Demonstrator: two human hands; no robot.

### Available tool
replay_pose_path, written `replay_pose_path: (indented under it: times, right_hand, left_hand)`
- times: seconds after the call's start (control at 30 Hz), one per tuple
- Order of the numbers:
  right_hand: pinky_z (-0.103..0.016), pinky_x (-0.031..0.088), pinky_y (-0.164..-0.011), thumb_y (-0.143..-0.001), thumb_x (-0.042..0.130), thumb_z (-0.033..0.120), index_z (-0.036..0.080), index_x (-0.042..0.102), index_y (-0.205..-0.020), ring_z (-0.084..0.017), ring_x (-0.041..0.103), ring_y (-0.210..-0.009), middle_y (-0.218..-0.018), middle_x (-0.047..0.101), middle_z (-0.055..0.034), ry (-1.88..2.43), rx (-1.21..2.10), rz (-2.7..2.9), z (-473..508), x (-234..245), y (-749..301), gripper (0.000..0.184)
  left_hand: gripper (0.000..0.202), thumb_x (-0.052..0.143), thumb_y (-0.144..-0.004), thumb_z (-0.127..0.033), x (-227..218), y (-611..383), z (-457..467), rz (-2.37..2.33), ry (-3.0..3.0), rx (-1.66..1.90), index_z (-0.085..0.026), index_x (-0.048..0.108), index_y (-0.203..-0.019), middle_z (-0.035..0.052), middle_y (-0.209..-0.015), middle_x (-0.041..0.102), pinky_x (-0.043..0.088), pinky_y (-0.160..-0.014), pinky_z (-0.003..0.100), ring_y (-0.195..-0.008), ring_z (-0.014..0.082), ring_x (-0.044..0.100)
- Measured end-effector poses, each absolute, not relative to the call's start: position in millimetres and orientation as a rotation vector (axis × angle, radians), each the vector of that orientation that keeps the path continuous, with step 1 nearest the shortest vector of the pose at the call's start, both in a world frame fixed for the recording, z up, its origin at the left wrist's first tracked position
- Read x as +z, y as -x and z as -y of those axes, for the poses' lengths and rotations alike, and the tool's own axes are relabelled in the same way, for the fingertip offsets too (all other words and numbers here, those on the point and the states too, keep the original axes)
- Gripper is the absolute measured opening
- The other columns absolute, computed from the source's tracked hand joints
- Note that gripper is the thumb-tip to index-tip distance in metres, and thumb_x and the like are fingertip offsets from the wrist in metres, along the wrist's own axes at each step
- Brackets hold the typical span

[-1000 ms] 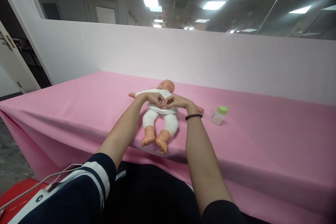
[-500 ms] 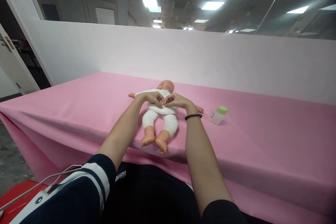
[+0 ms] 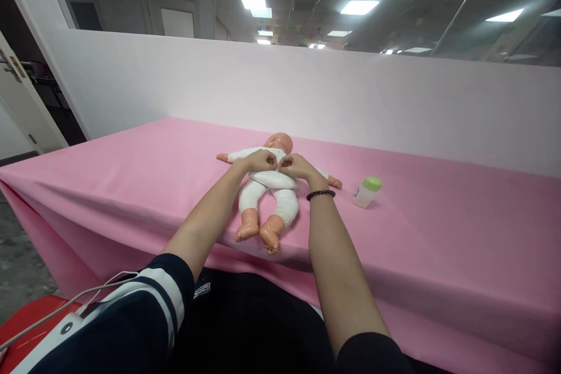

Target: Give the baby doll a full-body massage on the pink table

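Observation:
A baby doll [image 3: 284,204] lies on its back on the pink-covered table, feet towards me and arms spread out. White clothing [image 3: 275,180] covers its body, with a thick fold across the waist. My left hand [image 3: 262,160] is closed in a pinch at the front of this clothing, over the doll's chest. Close beside it, my right hand [image 3: 295,166] pinches the clothing too, its fingertips turned towards the left ones. The exact spot under the fingertips is small and partly hidden. A dark bead bracelet [image 3: 321,194] circles my right wrist.
Right of the doll stands a small translucent bottle [image 3: 366,194] with a green cap. The pink cloth [image 3: 438,234] hangs over the table's front edge. Behind rises a white wall [image 3: 394,105] with glass above. A red surface [image 3: 26,327] and a white cable are at lower left.
Both hands have moved slightly up the doll, from just above the waist fold towards the chest. More of the fold shows below them. The doll and bottle stay in place.

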State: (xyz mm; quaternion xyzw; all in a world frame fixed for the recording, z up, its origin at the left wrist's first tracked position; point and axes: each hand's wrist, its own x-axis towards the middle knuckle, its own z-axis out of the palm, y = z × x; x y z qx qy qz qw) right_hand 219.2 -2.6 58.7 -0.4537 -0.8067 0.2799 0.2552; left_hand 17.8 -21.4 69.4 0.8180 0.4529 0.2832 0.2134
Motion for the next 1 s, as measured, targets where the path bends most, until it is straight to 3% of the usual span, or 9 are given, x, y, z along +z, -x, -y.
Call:
replay_pose_path:
  times: [0.23,0.43,0.57,0.67,0.87,1.0]
  right_hand:
    - [-0.027,0.048,-0.077,-0.079,0.063,0.019,0.016,0.074,-0.082,-0.018,0.066,-0.086,-0.087,0.075,-0.0035,1.153,0.63,2.077,-7.7,49.8,-215.9,0.012]
    - [-0.028,0.05,-0.08,-0.082,0.067,0.012,0.016,0.074,-0.085,-0.018,0.068,-0.083,-0.089,0.077,-0.0047,1.201,0.325,2.006,-24.6,33.3,-208.2,0.009]
    - [-0.028,0.049,-0.077,-0.084,0.066,0.009,0.016,0.073,-0.082,-0.018,0.068,-0.081,-0.087,0.077,-0.0052,1.223,0.261,2.035,-30.0,24.8,-203.6,0.01]
    - [-0.03,0.049,-0.078,-0.085,0.065,0.01,0.016,0.072,-0.082,-0.02,0.068,-0.081,-0.086,0.077,-0.0058,1.225,0.221,2.017,-32.2,23.2,-202.0,0.009]
    - [-0.035,0.051,-0.093,-0.09,0.059,0.012,0.015,0.073,-0.095,-0.024,0.069,-0.1,-0.105,0.077,-0.0117,1.226,0.081,1.932,-41.1,19.2,-199.9,0.015]
    - [-0.034,0.053,-0.09,-0.089,0.062,0.012,0.016,0.074,-0.093,-0.023,0.071,-0.092,-0.099,0.078,-0.01,1.272,0.118,1.926,-45.6,12.3,-198.1,0.012]
  left_hand:
    - [0.013,0.069,-0.083,-0.034,61.6,-21.6,9.3,-1.486,-2.401,0.822,-0.021,0.069,-0.082,0.003,-0.08,0.071,0.05,-0.083,0.035,-0.084,0.0225,0.064]
    - [0.023,0.058,-0.094,-0.032,52.5,-29.5,-4.4,-1.679,-2.57,0.895,-0.019,0.074,-0.103,0.0089,-0.113,0.075,0.051,-0.086,0.035,-0.105,0.0262,0.069]
    - [0.028,0.055,-0.097,-0.034,45.8,-29.9,-10.6,-1.711,-2.571,0.754,-0.019,0.077,-0.09,0.0088,-0.096,0.077,0.052,-0.082,0.035,-0.09,0.0257,0.071]
    - [0.028,0.054,-0.098,-0.032,43.4,-29.4,-13.4,-1.709,-2.585,0.773,-0.018,0.077,-0.091,0.0087,-0.093,0.076,0.053,-0.084,0.036,-0.089,0.0257,0.071]
    - [0.034,0.05,-0.101,-0.025,39.3,-31.8,-16.8,-1.713,-2.619,0.907,-0.017,0.07,-0.127,0.0138,-0.132,0.067,0.05,-0.103,0.037,-0.121,0.0276,0.064]
    - [0.037,0.046,-0.102,-0.02,37.9,-31.7,-17.4,-1.767,-2.561,0.854,-0.015,0.064,-0.135,0.0124,-0.126,0.072,0.052,-0.097,0.033,-0.114,0.0245,0.068]
